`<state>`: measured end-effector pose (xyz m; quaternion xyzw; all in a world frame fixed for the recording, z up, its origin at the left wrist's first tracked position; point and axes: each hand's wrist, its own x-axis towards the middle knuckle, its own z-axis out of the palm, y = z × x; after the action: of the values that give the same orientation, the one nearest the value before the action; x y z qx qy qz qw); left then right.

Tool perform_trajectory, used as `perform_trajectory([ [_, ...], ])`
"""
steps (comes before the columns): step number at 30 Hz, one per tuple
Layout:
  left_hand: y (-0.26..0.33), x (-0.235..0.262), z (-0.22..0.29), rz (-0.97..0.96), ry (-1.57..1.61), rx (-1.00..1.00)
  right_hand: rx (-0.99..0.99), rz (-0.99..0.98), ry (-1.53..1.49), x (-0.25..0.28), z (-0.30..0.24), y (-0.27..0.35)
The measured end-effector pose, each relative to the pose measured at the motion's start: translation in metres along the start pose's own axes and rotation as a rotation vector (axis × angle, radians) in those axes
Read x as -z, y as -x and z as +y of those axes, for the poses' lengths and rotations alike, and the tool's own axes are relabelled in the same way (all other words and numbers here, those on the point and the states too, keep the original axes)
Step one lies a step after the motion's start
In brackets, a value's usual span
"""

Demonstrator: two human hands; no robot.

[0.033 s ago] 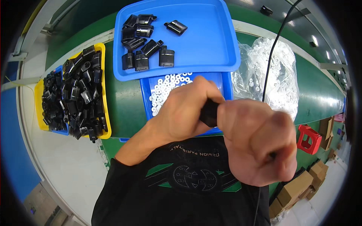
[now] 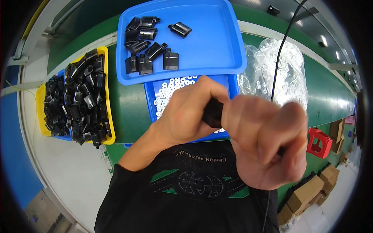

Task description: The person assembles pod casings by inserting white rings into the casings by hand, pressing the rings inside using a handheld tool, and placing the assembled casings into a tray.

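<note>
Black and mostly hidden, a part [image 2: 213, 113] is held by the bent fingers of the left hand [image 2: 189, 110] over the lower blue tray [image 2: 234, 85]. Blurred, the right hand [image 2: 266, 143] curls tight just beside it; whether that grip holds anything, I cannot tell.

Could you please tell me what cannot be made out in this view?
Head view:
Black part: shape mostly hidden by the left hand and right hand.
Whatever the right hand may hold: hidden within its blurred grip.
Lower blue tray with white rings: middle covered by both hands.
</note>
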<state>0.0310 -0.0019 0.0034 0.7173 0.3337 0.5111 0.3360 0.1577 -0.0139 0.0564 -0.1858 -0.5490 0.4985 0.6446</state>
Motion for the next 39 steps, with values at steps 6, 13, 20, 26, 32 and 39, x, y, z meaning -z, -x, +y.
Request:
perform_trajectory([
  [6, 0.008, -0.006, -0.003, 0.111, 0.063, 0.073, 0.004, -0.01, 0.0, 0.106, -0.092, 0.053],
  [13, 0.005, -0.008, 0.008, 0.067, 0.092, 0.152, -0.027, -0.033, 0.009, 0.026, -0.026, -0.01],
  [20, 0.005, -0.005, 0.01, 0.024, 0.116, 0.067, -0.06, -0.094, -0.006, 0.001, -0.026, -0.022],
  [26, 0.006, -0.003, 0.006, -0.014, 0.133, 0.053, -0.018, -0.053, -0.054, -0.006, -0.02, -0.013],
  [32, 0.004, -0.003, 0.008, -0.076, -0.018, 0.029, 0.145, -0.011, 0.002, -0.007, -0.013, -0.009],
  [39, 0.005, 0.006, -0.003, 0.02, -0.132, 0.105, 0.19, 0.067, -0.323, 0.019, -0.045, -0.003],
])
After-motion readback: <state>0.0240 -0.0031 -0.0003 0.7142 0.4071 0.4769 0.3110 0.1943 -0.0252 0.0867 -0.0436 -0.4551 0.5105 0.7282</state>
